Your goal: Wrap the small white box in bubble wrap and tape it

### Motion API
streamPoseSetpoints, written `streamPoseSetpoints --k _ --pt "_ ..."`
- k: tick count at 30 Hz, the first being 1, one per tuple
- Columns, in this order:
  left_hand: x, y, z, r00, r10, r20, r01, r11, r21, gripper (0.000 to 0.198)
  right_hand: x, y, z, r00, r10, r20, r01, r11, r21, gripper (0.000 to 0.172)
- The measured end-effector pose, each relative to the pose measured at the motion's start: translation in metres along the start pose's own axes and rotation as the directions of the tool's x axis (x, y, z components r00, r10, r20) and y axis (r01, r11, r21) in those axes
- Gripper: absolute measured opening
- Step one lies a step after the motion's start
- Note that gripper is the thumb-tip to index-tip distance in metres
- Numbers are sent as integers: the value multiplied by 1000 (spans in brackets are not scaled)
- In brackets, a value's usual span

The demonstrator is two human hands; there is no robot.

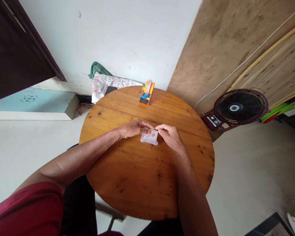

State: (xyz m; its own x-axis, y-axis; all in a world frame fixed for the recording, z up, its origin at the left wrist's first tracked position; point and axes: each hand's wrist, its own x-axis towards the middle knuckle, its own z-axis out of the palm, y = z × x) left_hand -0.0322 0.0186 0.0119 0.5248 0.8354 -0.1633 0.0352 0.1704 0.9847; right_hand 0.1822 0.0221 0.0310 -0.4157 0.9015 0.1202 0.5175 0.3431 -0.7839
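Observation:
A small white packet with red print (pixel 152 134), partly in clear crinkled plastic, lies at the middle of the round wooden table (pixel 137 170). My left hand (pixel 135 128) is closed on the packet's upper left side, thumb on its top face. My right hand (pixel 170 136) has its thumb and index finger together at the packet's upper right corner. The fingertips of both hands nearly meet along the far edge. Whatever is between the right fingertips is too small to make out.
An orange and blue tape dispenser (pixel 146 93) stands near the table's far edge. Behind it are a printed white sack (pixel 100 85) and the wall. A dark red fan (pixel 238 107) is beyond the table's right side. A light blue box (pixel 34 101) lies on the left.

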Motion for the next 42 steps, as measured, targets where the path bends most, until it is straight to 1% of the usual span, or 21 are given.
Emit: streamPoseSetpoints --k 3,6,12,17,23,27,30,37,40,42 --pt "0 1 -1 1000 -1 17 1 1000 -6 32 0 1 1 1000 -2 -3 2 1000 15 21" --pt "0 1 -1 1000 -1 20 1 1000 1 31 0 3 2 999 0 -33 1 999 41 22" --pt "0 1 -3 1000 0 13 -1 1000 12 30 2 7 4 994 -49 -96 52 998 25 23" --pt "0 4 -1 1000 -26 9 26 1000 7 33 2 5 6 996 -45 -77 41 998 -48 29" --pt "-2 8 1 1000 -28 6 28 999 17 32 -1 -4 4 998 -35 -51 32 998 -58 27" --pt "-2 6 1 999 -48 6 48 999 -22 31 -3 -7 1 999 -13 -47 10 997 -77 28" --pt "-1 4 1 999 -40 12 40 999 -19 32 -3 -7 2 1000 2 -22 -4 997 -75 29" --pt "1 4 0 1000 -21 8 21 1000 13 33 -2 -6 3 1000 -26 17 28 994 -110 33" --pt "1 3 0 1000 -14 18 14 1000 0 34 -2 -5 2 999 -33 4 33 996 -87 32" --pt "1 2 -1 1000 -12 18 12 1000 -2 35 -2 -5 1 998 -43 -34 40 996 -78 29"
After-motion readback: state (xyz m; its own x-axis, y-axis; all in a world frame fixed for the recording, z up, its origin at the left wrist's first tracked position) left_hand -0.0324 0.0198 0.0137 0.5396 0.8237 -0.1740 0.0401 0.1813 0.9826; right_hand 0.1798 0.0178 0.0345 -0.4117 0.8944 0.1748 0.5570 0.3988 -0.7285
